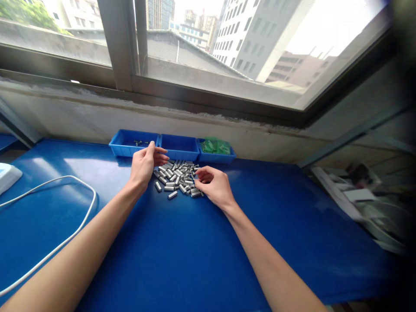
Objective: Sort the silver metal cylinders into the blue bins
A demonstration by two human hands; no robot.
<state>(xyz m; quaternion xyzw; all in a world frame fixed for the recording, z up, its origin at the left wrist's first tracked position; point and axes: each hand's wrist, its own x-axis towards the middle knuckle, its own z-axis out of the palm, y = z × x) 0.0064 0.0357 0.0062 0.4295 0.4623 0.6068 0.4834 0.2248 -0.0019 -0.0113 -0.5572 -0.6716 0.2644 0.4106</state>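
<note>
A pile of small silvery metal pieces (177, 175) lies on the blue table (175, 251). At the pile's left edge, just in front of the left blue bin (130, 149), my left hand (146, 164) is held with its fingers apart and nothing in it. My right hand (214, 184) is at the right edge of the pile, thumb and fingertips curled towards each other by the pieces. Whatever may be between those fingertips is too small to make out.
Behind the pile stand a middle blue bin (180, 149) and a right bin with green packets (215, 146). A white cable (92, 203) curves across the left, near a white device (8, 175). Window and wall rise behind; clutter (364, 195) is at right.
</note>
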